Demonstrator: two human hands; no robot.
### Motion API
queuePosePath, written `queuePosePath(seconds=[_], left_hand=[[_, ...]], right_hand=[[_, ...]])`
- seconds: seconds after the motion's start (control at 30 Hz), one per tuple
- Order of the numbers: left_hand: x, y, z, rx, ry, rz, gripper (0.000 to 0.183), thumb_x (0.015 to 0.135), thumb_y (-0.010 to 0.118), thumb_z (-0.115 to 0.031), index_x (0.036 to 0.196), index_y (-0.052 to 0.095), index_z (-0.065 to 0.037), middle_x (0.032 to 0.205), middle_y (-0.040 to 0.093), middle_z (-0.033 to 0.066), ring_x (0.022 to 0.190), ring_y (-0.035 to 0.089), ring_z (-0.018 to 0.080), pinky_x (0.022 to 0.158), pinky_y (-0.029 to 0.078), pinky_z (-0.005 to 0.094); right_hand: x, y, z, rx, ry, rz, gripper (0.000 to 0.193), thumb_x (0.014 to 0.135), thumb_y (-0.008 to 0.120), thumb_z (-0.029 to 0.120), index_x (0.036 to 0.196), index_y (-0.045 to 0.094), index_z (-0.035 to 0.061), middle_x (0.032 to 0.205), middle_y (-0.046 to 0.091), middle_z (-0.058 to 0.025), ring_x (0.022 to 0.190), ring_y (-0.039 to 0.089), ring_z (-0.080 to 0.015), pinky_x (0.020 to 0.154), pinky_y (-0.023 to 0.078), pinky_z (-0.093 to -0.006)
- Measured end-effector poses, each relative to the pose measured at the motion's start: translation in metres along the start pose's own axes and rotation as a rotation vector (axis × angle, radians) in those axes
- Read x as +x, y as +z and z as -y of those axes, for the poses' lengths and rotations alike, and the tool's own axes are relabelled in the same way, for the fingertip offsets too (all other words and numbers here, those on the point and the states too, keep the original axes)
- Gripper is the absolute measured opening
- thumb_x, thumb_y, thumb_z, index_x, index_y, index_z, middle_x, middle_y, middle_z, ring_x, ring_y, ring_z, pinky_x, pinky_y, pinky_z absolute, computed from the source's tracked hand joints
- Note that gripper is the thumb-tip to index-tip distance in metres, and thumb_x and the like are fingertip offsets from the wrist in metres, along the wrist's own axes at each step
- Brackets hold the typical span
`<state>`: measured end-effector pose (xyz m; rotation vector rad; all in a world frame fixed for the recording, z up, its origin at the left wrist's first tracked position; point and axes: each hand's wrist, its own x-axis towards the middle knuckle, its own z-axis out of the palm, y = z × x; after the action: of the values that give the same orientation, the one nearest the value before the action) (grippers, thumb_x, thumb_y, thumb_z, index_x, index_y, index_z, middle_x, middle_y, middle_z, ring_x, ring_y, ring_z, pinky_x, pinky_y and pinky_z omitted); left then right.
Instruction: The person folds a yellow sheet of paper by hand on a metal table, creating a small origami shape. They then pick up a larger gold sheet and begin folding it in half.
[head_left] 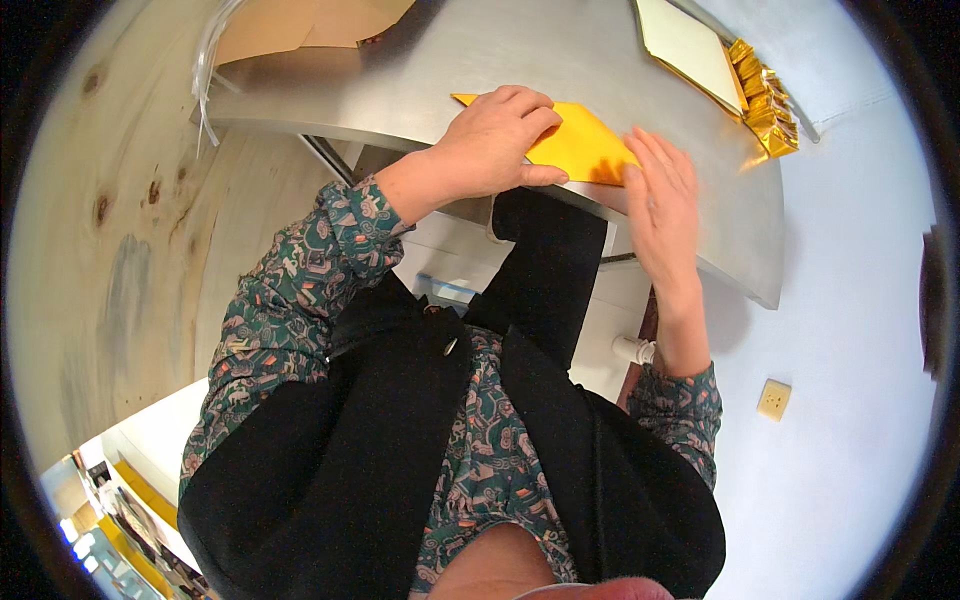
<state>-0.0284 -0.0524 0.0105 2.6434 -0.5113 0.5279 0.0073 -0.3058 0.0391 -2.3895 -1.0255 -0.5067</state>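
Note:
A folded sheet of shiny gold paper (580, 140) lies on the metal tabletop close to its near edge, with one pointed corner sticking out to the left. My left hand (505, 135) holds the sheet down from above, its fingers bent over it and its thumb stretched along the near edge. Beside the sheet's right end is my right hand (663, 200), fingers straight and together, touching the gold edge. A blurred reddish reflection of that hand shows in the foil. The underside of the sheet is hidden.
At the table's far right lie a stack of pale sheets (690, 50) and a bundle of crinkled gold foil pieces (768, 105). Brown paper (310, 25) and clear plastic strips (207, 65) lie at the far left. A white wall with an outlet (773, 399) stands to the right.

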Motion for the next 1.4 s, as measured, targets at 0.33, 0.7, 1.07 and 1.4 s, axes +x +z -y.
queuePosePath(seconds=[0.33,0.7,1.07,1.4], left_hand=[[-0.001,0.002,0.001,-0.039,0.067,-0.081,0.061,0.082,0.079,-0.048,0.123,0.064,-0.006,0.128,0.061,0.0117,0.122,0.056,0.0322,0.106,0.045,0.0448],[-0.02,-0.017,0.003,0.193,-0.009,-0.011,0.062,0.09,0.064,-0.061,0.132,0.063,-0.016,0.132,0.061,0.007,0.127,0.052,0.029,0.109,0.038,0.0483],[-0.042,-0.024,0.038,0.435,-0.068,-0.032,0.06,0.094,0.06,-0.059,0.141,0.058,-0.022,0.147,0.054,0.0059,0.139,0.043,0.0329,0.118,0.027,0.0542],[-0.04,-0.033,0.056,0.351,-0.094,-0.289,0.031,0.095,0.067,-0.031,0.116,0.071,-0.009,0.135,0.062,0.0105,0.129,0.051,0.0331,0.108,0.043,0.0444]], right_hand=[[0.038,0.057,0.011,-0.039,0.0,0.219,0.049,0.107,0.043,0.04,0.143,0.057,0.0085,0.148,0.056,-0.0086,0.14,0.045,-0.0319,0.121,0.024,-0.0561],[0.037,0.056,0.007,-0.079,-0.007,0.237,0.048,0.105,0.046,0.037,0.144,0.056,0.0112,0.149,0.056,-0.0063,0.141,0.044,-0.0299,0.121,0.023,-0.0559],[0.041,0.059,-0.017,-0.126,0.002,0.254,0.05,0.105,0.046,0.039,0.145,0.055,0.012,0.151,0.054,-0.0051,0.143,0.043,-0.0289,0.122,0.023,-0.0557],[0.042,0.066,-0.03,-0.106,0.02,0.233,0.05,0.104,0.048,0.04,0.143,0.057,0.0108,0.15,0.055,-0.0054,0.143,0.043,-0.0284,0.121,0.024,-0.0564]])
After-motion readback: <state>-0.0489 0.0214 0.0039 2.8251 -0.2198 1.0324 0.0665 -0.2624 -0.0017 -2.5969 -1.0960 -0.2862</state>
